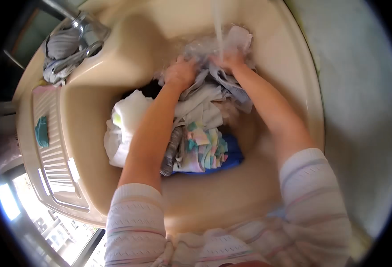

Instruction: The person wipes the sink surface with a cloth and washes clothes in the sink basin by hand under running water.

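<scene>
Evidently, splashing water [200, 46] partly obscures left hand [181, 73] and right hand [229, 61] at grey cloth [226, 81]; grip cannot be told.

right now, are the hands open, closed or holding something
Left hand: at the grey cloth, blurred; open or closed cannot be told.
Right hand: at grey cloth by the running water; grip cannot be told.

Cloth garments [200, 101]; basin [213, 193] glossy, perhaps plastic.
</scene>
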A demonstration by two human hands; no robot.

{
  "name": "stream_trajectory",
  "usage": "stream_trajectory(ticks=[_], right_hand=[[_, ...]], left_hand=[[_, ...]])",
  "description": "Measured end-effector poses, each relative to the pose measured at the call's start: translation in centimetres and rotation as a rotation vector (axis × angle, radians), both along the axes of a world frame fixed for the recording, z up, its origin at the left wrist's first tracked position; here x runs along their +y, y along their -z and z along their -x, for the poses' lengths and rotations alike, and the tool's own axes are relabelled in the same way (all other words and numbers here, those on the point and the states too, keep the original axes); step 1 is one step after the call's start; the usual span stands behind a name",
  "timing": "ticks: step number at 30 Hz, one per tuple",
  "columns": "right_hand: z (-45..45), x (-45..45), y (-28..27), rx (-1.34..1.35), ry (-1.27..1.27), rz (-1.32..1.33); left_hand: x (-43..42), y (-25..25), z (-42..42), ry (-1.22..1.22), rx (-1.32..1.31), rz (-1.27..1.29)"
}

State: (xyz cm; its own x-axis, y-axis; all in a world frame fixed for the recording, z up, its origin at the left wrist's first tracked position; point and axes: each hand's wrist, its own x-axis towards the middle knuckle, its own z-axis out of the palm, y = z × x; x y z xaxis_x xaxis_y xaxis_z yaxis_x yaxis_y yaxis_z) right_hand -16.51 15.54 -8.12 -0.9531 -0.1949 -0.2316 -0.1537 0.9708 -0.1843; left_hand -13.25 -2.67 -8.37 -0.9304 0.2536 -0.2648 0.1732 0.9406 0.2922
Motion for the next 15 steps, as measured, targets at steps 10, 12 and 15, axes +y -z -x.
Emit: stream_trajectory(ticks=[10, 12, 15], right_hand=[[1.7, -1.4, -0.4, -0.052, -0.054, -0.052], [1.0, -1.8, -0.5, 0.063, 0.01, -0.062], [-0.5, -2.3, -0.2, -0.026, 0.078, 0.023]], left_hand=[[-1.9, -1.1, 3.6, -0.177, 0.268, -0.259], [-1.0, 1.5, 3.9, -0.184, 0.057, -0.259], [-1.5, 0.2, 0.8, -0.109, -0.086, -0.165]])
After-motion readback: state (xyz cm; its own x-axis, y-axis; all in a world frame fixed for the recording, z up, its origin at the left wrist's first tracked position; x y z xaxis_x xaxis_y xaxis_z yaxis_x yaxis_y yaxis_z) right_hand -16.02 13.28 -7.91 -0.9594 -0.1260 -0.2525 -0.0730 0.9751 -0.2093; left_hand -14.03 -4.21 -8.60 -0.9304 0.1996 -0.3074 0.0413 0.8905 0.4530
